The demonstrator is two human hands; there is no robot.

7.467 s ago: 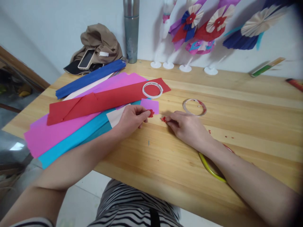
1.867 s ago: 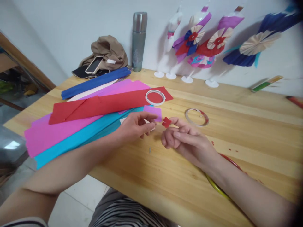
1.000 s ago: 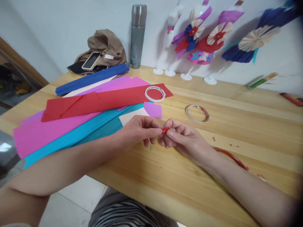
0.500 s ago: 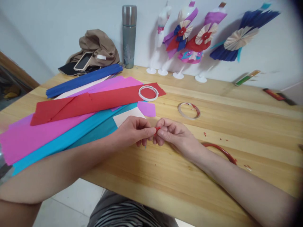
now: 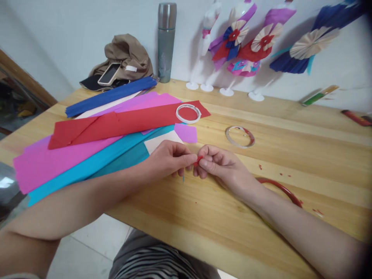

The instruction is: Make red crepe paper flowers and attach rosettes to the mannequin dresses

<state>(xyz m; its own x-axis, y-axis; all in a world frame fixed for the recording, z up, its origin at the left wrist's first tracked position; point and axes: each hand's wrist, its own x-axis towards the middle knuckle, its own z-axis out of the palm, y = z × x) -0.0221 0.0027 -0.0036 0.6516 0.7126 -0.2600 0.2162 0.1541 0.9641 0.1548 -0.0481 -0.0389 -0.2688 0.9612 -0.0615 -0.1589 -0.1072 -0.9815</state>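
Between my fingertips sits a small piece of red paper [image 5: 198, 160]. My left hand [image 5: 173, 157] pinches it from the left, thumb against the fingers. From the right, my right hand [image 5: 219, 162] grips the same piece between thumb and curled fingers. Both hands are held above the front part of the wooden table [image 5: 186, 209]. Just behind my left hand lie a cream paper piece [image 5: 158, 142] and a purple paper piece [image 5: 186, 133]. A red curved handle [image 5: 280, 188] shows behind my right forearm, which covers the rest of it.
Crepe paper in red [image 5: 130, 122], pink [image 5: 43, 164], turquoise [image 5: 87, 170] and blue [image 5: 110, 96] lies left. One tape roll [image 5: 178, 116] rests on the red sheet, another tape roll [image 5: 227, 135] on the table. Behind stand a flask [image 5: 166, 50] and several dressed figurines [image 5: 255, 50].
The view has shifted slightly, so the table things appear farther right. Both hands still pinch the red paper piece, and a little more of it shows between them.
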